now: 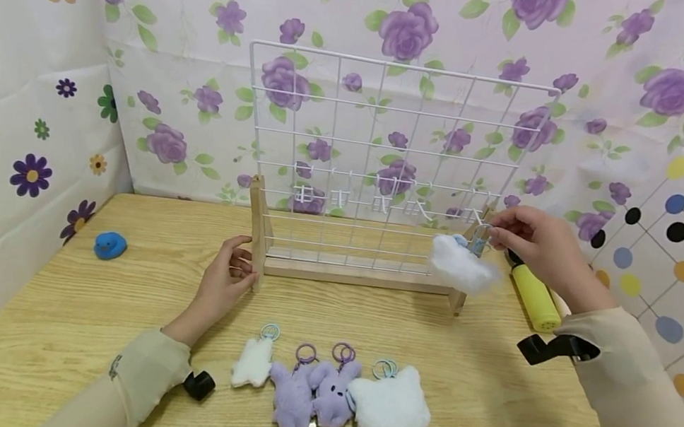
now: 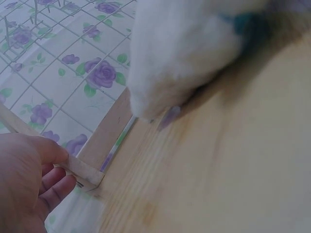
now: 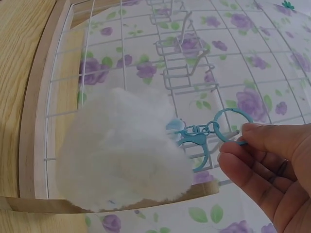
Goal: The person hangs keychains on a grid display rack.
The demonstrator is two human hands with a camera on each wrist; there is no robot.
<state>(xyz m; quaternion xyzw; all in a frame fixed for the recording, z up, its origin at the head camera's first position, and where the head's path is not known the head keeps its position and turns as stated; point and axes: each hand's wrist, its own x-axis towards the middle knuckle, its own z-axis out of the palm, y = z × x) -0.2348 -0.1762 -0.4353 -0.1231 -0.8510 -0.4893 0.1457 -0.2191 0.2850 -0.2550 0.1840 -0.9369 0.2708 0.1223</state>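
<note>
My right hand [image 1: 533,244] pinches the blue key ring [image 3: 232,125] of a white fluffy plush keychain [image 1: 460,264] between thumb and fingers. The plush hangs by a blue clasp [image 3: 193,141] in front of the rack's right end. In the right wrist view the ring is at the tip of a white hook [image 3: 228,136]; whether it is threaded on cannot be told. My left hand [image 1: 228,274] grips the left wooden upright [image 1: 259,225] of the white wire grid rack [image 1: 351,140], thumb in front in the left wrist view [image 2: 43,170].
Several plush keychains lie at the front: a small white one [image 1: 253,363], two purple ones [image 1: 293,400] and a larger white one [image 1: 391,408]. Several white hooks [image 1: 382,201] line the grid. A blue toy [image 1: 110,245] sits left, a yellow bottle [image 1: 533,297] right.
</note>
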